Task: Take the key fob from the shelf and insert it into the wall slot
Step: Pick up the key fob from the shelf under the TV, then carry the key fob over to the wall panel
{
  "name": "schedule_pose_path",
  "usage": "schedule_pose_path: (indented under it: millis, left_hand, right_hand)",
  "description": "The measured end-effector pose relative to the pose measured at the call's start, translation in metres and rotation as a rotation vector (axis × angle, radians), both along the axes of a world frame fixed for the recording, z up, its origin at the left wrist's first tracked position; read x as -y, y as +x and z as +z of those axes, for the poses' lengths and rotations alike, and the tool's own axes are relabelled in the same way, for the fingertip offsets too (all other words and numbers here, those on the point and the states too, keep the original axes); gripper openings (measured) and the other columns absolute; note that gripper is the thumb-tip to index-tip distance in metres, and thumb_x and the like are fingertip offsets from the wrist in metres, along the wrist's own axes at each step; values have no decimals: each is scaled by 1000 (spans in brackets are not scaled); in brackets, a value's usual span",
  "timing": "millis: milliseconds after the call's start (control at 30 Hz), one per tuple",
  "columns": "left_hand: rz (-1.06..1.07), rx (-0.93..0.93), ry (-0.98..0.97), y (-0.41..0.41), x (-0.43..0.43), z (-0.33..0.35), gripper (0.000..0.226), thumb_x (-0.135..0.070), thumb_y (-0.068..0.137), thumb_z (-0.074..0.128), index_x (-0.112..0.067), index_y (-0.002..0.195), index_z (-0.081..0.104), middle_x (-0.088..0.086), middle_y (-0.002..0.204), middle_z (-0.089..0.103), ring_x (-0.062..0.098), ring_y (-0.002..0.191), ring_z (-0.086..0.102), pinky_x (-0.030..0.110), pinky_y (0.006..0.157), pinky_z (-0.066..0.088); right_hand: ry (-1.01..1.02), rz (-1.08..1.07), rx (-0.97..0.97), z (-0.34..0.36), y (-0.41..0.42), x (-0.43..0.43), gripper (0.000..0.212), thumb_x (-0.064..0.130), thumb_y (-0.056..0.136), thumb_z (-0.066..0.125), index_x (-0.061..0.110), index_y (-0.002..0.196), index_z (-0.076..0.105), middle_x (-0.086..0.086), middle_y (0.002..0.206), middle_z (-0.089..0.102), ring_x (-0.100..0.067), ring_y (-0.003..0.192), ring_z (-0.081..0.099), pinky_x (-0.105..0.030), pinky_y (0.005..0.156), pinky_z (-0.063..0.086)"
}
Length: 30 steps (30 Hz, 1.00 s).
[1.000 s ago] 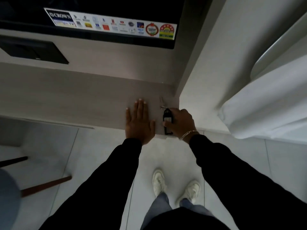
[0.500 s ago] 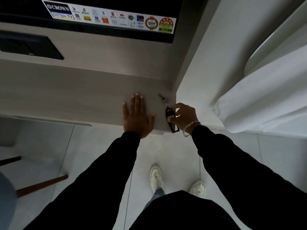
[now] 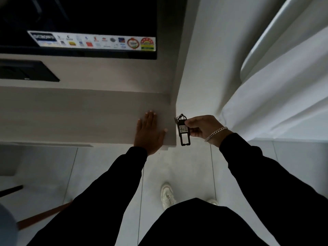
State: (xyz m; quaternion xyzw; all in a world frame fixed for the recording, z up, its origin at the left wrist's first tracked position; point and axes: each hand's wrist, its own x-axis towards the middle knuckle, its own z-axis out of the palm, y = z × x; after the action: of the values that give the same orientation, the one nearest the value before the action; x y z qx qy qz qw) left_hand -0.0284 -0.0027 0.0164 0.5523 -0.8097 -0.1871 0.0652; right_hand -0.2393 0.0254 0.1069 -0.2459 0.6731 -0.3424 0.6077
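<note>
Right hand (image 3: 202,127) pinches the black key fob (image 3: 183,129) between thumb and fingers, closed on its upper part beside the white tag reading "402". Fob hangs upright in the air, just off the right end of the shelf (image 3: 71,112), lower loop below shelf-edge level, small key ring at the top. It touches neither shelf nor wall (image 3: 204,68). Silver chain bracelet (image 3: 215,133) on the right wrist. Left hand (image 3: 148,132) lies flat, palm down, fingers spread, on the shelf near its right end, gripping nothing. Above the shelf: TV (image 3: 79,23) with a sticker strip (image 3: 92,41) along its bottom edge. White curtain (image 3: 275,95) on the right. White sneakers (image 3: 167,196) on the tiled floor below.
</note>
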Motion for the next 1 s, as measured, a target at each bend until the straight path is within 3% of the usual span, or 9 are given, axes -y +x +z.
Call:
schedule_pose_path:
  millis: [200,300,400,533,733,833,900,1000]
  left_hand:
    - [-121,-242,-19,-69,-17,32,72,-43,98,29,-3,157,16,15,168,11,29,157,6,48,129,6]
    - [-208,-352,-87,-109,-28,51,72,-49,102,25,-3,156,18,14,168,12,29,157,4,48,129,5]
    - [-285,-412,-101,-160,-38,70,82,-61,99,18,-3,157,16,15,168,10,30,157,1,49,129,2]
    - [-341,-438,-184,-236,-61,89,74,-49,100,25,-1,156,16,18,168,10,33,157,1,55,129,4]
    - [-435,-481,-369,-363,-103,122,70,-42,102,33,0,156,18,21,167,12,35,157,2,54,127,3]
    - [-480,-527,-399,-425,-124,137,69,-40,102,32,0,156,19,20,167,12,35,157,2,53,128,3]
    - [-535,-582,-400,-467,-137,146,68,-40,102,31,0,155,21,20,167,14,34,157,4,56,128,6]
    - [-608,-619,-423,-530,-151,158,67,-40,102,30,0,155,21,20,167,15,35,157,4,55,128,6]
  right_hand:
    - [-61,-31,69,20,-63,-30,7,6,81,67,3,87,70,-14,85,70,-18,67,64,-22,55,53]
    - [-126,-86,97,31,-99,-51,5,7,81,68,8,80,72,-10,79,73,-19,66,66,-24,58,56]
    - [-209,-123,92,45,-146,-81,7,8,81,67,9,79,73,-8,76,75,-20,68,68,-31,70,55]
    - [-281,-192,70,68,-212,-127,9,7,83,65,2,89,70,-20,92,69,-28,78,63,-42,82,51]
    - [-424,-291,39,100,-326,-202,8,7,81,67,10,76,73,-5,69,73,-20,65,62,-31,65,53]
    - [-449,-317,11,111,-381,-234,7,9,82,66,10,78,73,-2,68,74,-15,61,65,-23,56,54]
    - [-465,-350,5,117,-418,-253,7,10,83,66,10,81,72,-4,70,74,-15,62,64,-23,58,54]
    - [-489,-406,-6,124,-470,-276,7,10,83,65,9,83,72,-7,76,71,-19,68,60,-32,71,52]
